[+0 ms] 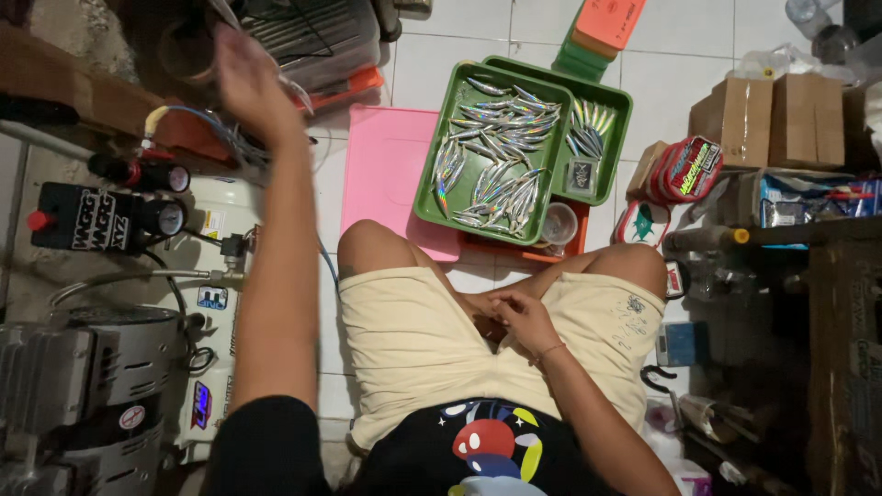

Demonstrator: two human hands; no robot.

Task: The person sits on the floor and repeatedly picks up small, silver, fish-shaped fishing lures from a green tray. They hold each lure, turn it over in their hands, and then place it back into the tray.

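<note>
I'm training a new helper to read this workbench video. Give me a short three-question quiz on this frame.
1. True or false: the left hand is raised, away from the green trays.
2. Where does the right hand rest?
A. on the pink board
B. in the lap, on the cream shorts
C. on the cardboard boxes
3. Fill in: the nearer green tray holds many shiny silver ____.

Key: 1 true. 2 B. 3 fish-shaped lures. Whether the left hand's grip is shut on anything is too blurred to tell.
</note>
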